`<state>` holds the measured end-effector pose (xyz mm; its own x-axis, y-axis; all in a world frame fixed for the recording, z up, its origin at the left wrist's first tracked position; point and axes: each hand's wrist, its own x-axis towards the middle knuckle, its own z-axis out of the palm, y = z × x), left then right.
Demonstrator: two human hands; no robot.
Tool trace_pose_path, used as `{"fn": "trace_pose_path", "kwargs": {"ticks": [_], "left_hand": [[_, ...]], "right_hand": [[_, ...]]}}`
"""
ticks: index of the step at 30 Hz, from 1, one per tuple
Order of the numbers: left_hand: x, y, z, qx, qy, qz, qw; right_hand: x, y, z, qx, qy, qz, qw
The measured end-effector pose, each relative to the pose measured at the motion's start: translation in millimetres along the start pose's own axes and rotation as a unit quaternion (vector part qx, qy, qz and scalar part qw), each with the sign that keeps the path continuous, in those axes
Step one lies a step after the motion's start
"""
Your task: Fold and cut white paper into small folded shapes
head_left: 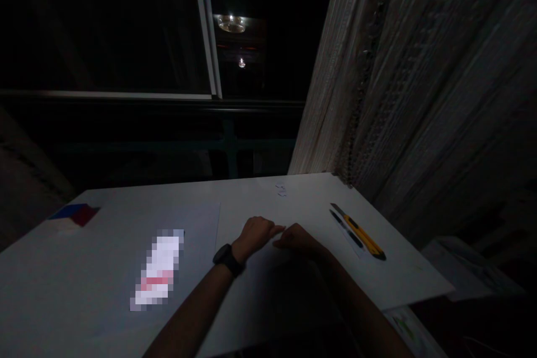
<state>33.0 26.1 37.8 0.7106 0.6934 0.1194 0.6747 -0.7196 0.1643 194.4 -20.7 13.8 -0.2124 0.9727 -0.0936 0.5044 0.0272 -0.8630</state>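
Observation:
My left hand (255, 233) and my right hand (298, 238) meet over a large white sheet (293, 207) on the table. The fingertips of both are pinched together where the hands touch, and whatever lies between them is too small and dark to name. A black watch (227, 259) sits on my left wrist. A yellow utility knife (364, 234) lies on the sheet to the right of my right hand, with a dark pen (346, 228) beside it.
A second white sheet (104, 246) covers the left of the table, with a lit blurred patch on it. A blue and red block (75, 213) rests at the far left edge. Two tiny paper scraps (281, 190) lie beyond my hands. A curtain (398, 84) hangs at right, a dark window behind.

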Motion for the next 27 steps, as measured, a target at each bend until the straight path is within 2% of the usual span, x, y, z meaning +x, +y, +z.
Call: {"fn": "trace_pose_path", "kwargs": {"ticks": [9, 15, 18, 21, 24, 27], "left_hand": [[1.4, -2.2, 4.2, -0.019, 0.002, -0.011, 1.000], [-0.5, -8.4, 9.7, -0.054, 0.030, -0.049, 0.997], [-0.7, -6.7, 10.4, -0.071, 0.023, -0.037, 0.996], [1.2, -3.5, 9.3, -0.075, 0.012, -0.022, 0.997], [2.0, -6.3, 3.8, -0.063, 0.015, -0.040, 0.997], [0.9, -12.0, -3.7, -0.056, 0.022, -0.066, 0.996]], "right_hand": [[-3.1, -1.9, 0.2, -0.024, -0.010, 0.014, 1.000], [-23.3, 7.1, -4.8, -0.019, 0.014, 0.074, 0.997], [-34.4, 10.4, -8.8, -0.017, 0.013, 0.071, 0.997], [-47.5, 14.0, -17.5, -0.010, 0.006, 0.065, 0.998], [-63.7, 20.2, -33.5, 0.036, 0.002, 0.074, 0.997], [-72.1, 22.6, -50.3, 0.085, 0.059, 0.081, 0.991]]}}
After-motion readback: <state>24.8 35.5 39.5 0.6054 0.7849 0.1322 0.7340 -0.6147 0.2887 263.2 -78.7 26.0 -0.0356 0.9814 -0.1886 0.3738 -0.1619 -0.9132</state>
